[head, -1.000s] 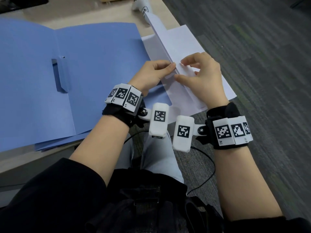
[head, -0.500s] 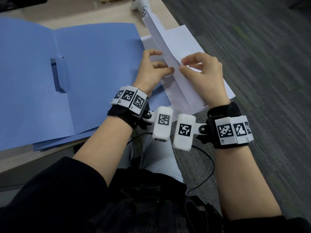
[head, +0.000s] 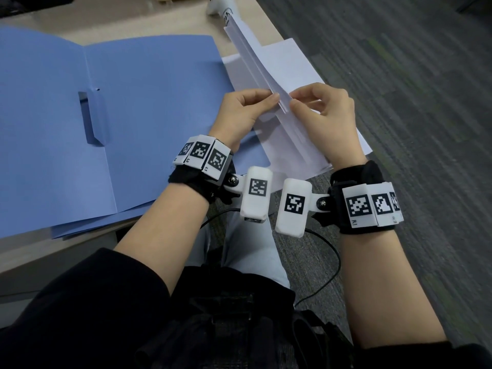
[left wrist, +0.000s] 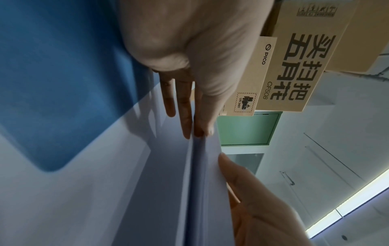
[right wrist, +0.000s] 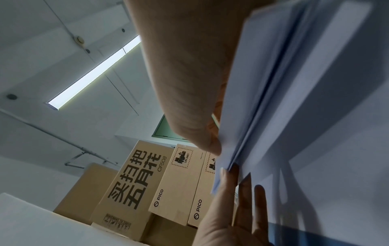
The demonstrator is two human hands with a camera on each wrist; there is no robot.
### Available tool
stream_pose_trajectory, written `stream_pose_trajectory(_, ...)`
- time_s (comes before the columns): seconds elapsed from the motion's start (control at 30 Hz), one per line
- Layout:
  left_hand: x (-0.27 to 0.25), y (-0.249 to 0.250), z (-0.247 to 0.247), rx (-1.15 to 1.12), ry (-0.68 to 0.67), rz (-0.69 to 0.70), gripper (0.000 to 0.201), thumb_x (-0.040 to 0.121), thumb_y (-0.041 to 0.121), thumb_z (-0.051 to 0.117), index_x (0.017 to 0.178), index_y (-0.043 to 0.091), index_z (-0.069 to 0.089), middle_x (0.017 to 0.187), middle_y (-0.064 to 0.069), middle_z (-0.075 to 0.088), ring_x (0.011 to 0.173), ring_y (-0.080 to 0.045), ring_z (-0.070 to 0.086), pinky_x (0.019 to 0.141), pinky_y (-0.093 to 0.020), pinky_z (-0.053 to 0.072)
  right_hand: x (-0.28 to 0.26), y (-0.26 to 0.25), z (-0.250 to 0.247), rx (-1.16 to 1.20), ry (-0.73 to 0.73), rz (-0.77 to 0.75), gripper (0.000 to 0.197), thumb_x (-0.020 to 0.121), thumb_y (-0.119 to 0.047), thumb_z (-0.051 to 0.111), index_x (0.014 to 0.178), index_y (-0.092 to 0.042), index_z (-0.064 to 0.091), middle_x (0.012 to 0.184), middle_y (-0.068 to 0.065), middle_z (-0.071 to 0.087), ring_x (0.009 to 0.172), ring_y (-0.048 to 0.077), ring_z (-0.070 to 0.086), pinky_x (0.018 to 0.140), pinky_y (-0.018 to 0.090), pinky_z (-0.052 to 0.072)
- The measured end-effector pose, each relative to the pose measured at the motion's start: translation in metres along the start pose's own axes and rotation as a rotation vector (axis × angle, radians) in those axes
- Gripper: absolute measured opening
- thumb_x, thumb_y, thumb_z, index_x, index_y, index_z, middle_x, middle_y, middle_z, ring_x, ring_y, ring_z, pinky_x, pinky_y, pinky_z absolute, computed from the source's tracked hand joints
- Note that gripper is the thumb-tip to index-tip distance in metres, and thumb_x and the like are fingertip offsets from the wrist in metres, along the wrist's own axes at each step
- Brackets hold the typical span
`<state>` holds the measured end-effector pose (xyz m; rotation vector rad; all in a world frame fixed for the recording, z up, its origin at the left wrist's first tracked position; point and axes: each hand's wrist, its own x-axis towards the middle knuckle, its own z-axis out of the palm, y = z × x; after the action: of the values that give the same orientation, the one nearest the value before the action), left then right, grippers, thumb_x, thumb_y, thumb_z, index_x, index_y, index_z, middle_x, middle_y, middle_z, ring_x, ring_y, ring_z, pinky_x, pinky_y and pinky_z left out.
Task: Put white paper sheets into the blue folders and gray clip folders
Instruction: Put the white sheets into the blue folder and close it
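Both hands lift a few white paper sheets [head: 262, 73] on edge above the stack of white paper [head: 290, 59] that lies at the right edge of the table [head: 149, 22], overhanging it. The left hand [head: 241, 113] pinches the near edge of the sheets between thumb and straight fingers [left wrist: 185, 116]; the right hand [head: 328, 115] pinches the same edge from the opposite side, its other fingers curled. The sheets stand nearly vertical and run away from the person toward the far edge of the table.

Handling, as judged: the sheets are light, thin and limp; they sag and fan apart unless held at one common edge, and they slide easily on one another. A pinch near the middle of a long edge, or at two spaced points, keeps them aligned.

The open blue folder [head: 133, 123] lies flat just left of the stack, its inner pocket slit [head: 89, 115] exposed, with further blue folders [head: 80, 227] beneath it at the near edge. No gray clip folder is in view. A white device [head: 219, 5] stands at the far right corner, near the sheets' far end. Cardboard boxes [right wrist: 134, 186] appear beyond the table. Nothing lies between the sheets and the open folder.
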<state>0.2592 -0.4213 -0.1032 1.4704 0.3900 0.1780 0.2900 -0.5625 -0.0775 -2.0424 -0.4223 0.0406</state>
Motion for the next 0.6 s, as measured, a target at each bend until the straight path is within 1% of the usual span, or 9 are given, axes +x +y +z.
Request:
stream_pose_trajectory(0.07,-0.0002,-0.0004,-0.0005,-0.008,-0.001,0.007,0.003,0.085,0.010,0.066,0.084,0.010,0.068,0.059,0.013,0.069,0.064,0.003,0.065,0.070,-0.015,0.052,-0.0003,-0.0007,-0.0003,0.010,0.005,0.004,0.013,0.085,-0.013,0.058,0.092,-0.011,0.069,0.085,-0.007,0.066,0.085,0.009,0.062,0.081,0.027,0.051)
stream_pose_trajectory(0.17,-0.0001,-0.0007,-0.0008,-0.012,0.006,0.016,0.006,0.085,0.008,0.066,0.090,0.006,0.067,0.060,0.013,0.069,0.064,0.003,0.065,0.069,-0.014,0.052,-0.0008,-0.0009,-0.0004,0.023,0.009,0.007,0.013,0.085,-0.012,0.058,0.092,-0.011,0.069,0.084,-0.007,0.066,0.084,0.008,0.063,0.078,0.023,0.050)
stream_pose_trajectory(0.23,-0.0003,-0.0006,-0.0008,-0.006,0.001,0.012,0.002,0.084,0.009,0.067,0.086,0.009,0.068,0.060,0.013,0.069,0.064,0.003,0.065,0.070,-0.015,0.052,-0.0011,-0.0006,-0.0005,0.026,0.010,0.005,0.012,0.086,-0.013,0.058,0.092,-0.012,0.069,0.083,-0.008,0.065,0.082,0.007,0.062,0.076,0.020,0.049)
stream_pose_trajectory(0.3,-0.0006,0.0000,0.0001,0.006,0.001,0.006,0.006,0.084,0.008,0.067,0.080,0.013,0.068,0.059,0.013,0.069,0.063,0.003,0.065,0.070,-0.015,0.052,-0.0013,-0.0001,-0.0010,0.028,0.011,0.006,0.012,0.086,-0.013,0.058,0.092,-0.012,0.069,0.082,-0.008,0.065,0.082,0.006,0.062,0.076,0.019,0.049)
stream_pose_trajectory(0.4,0.0000,0.0001,0.0005,0.039,0.001,0.002,0.011,0.084,0.008,0.067,0.075,0.014,0.068,0.056,0.012,0.068,0.060,0.002,0.063,0.069,-0.014,0.051,-0.0009,0.0006,-0.0022,0.033,0.012,0.012,0.013,0.086,-0.013,0.058,0.093,-0.013,0.068,0.082,-0.009,0.064,0.081,0.007,0.062,0.075,0.018,0.048)
stream_pose_trajectory(0.47,0.0008,0.0002,0.0006,0.060,0.008,-0.006,0.011,0.083,0.009,0.068,0.074,0.014,0.068,0.056,0.012,0.068,0.060,0.000,0.062,0.073,-0.018,0.051,-0.0006,0.0012,-0.0033,0.037,0.018,0.001,0.015,0.086,-0.013,0.057,0.095,-0.011,0.068,0.088,-0.005,0.067,0.085,0.010,0.064,0.075,0.016,0.048)
stream_pose_trajectory(0.5,0.0012,0.0002,0.0006,0.067,0.010,-0.010,0.011,0.083,0.010,0.068,0.073,0.014,0.068,0.056,0.012,0.067,0.060,0.000,0.062,0.074,-0.020,0.051,0.0000,0.0022,-0.0040,0.037,0.030,-0.010,0.017,0.086,-0.012,0.056,0.098,-0.010,0.068,0.092,-0.002,0.068,0.086,0.011,0.065,0.074,0.014,0.048)
stream_pose_trajectory(0.57,0.0018,0.0001,0.0003,0.074,0.018,-0.019,0.012,0.082,0.009,0.068,0.072,0.015,0.068,0.054,0.012,0.067,0.058,0.000,0.061,0.072,-0.018,0.050,0.0010,0.0054,-0.0060,0.005,0.074,-0.036,0.026,0.086,-0.007,0.052,0.107,-0.007,0.067,0.104,0.003,0.069,0.091,0.011,0.064,0.075,0.008,0.048)
stream_pose_trajectory(0.6,0.0019,0.0002,0.0001,0.073,0.020,-0.020,0.013,0.083,0.008,0.068,0.072,0.015,0.067,0.054,0.012,0.066,0.057,0.001,0.061,0.070,-0.016,0.050,0.0011,0.0064,-0.0073,-0.027,0.104,-0.049,0.031,0.085,-0.006,0.051,0.112,-0.007,0.066,0.111,0.005,0.067,0.095,0.012,0.064,0.080,0.009,0.048)
